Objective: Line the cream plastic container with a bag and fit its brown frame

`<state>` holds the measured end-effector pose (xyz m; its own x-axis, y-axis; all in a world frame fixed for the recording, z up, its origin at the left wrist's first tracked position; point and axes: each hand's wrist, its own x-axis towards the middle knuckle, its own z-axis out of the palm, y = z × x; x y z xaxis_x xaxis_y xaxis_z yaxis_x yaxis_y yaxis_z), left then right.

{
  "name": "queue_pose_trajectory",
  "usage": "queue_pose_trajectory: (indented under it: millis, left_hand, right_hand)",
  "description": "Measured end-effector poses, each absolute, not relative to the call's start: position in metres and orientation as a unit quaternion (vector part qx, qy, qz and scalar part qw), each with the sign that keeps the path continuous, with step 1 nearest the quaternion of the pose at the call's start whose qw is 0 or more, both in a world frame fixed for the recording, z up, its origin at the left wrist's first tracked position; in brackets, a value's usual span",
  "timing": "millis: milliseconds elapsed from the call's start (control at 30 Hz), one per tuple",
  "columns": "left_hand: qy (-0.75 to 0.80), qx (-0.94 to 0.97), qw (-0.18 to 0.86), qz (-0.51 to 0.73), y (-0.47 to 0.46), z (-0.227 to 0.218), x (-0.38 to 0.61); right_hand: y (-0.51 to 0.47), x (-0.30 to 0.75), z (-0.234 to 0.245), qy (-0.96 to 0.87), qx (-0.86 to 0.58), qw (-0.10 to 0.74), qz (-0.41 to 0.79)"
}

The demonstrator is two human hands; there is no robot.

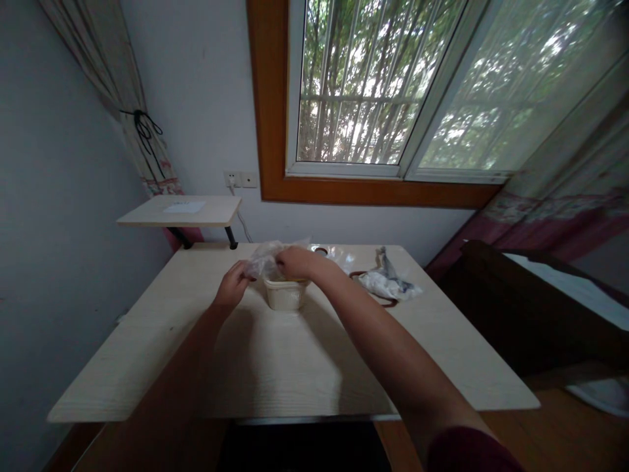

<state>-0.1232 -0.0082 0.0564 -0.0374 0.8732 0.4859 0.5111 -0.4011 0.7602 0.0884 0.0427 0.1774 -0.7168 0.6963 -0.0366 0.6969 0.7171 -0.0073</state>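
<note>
A small cream ribbed basket [285, 296] stands on the pale wooden table, with a clear plastic bag [265, 257] above its left and back rim. My left hand [234, 283] is closed on the bag's left edge, just left of the basket. Over the basket's rim, my right hand [296, 262] has its fingers curled against the bag. Something orange-yellow shows at the rim under that hand, too little to name. What else lies in the basket is hidden by the bag and my right hand.
To the right lies a knotted plastic bag [388, 283] with white contents, over a brown ring-shaped thing. More clear plastic [341, 257] sits behind my right wrist. A raised shelf [216, 211] with a paper stands at the table's back left, below wall sockets [240, 179].
</note>
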Motion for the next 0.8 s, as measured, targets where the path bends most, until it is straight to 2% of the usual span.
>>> queue_pose_trajectory:
  millis: [67, 367, 500, 633, 800]
  left_hand:
    - [0.529, 0.657, 0.162, 0.513, -0.007, 0.055, -0.125]
    - [0.546, 0.656, 0.103, 0.510, -0.013, 0.064, -0.126]
    - [0.536, 0.653, 0.109, 0.524, -0.017, 0.063, -0.125]
    - [0.535, 0.628, 0.126, 0.551, -0.016, 0.055, -0.126]
    - [0.530, 0.619, 0.134, 0.563, -0.015, 0.051, -0.127]
  right_hand:
    - [0.045, 0.099, 0.184, 0.937, 0.349, -0.010, -0.015]
    - [0.048, 0.165, 0.186, 0.925, 0.286, -0.249, -0.037]
    - [0.044, 0.177, 0.170, 0.877, 0.339, -0.339, 0.018]
    - [0.052, 0.172, 0.153, 0.855, 0.379, -0.353, -0.023]
    - [0.057, 0.155, 0.149, 0.860, 0.390, -0.317, -0.087]
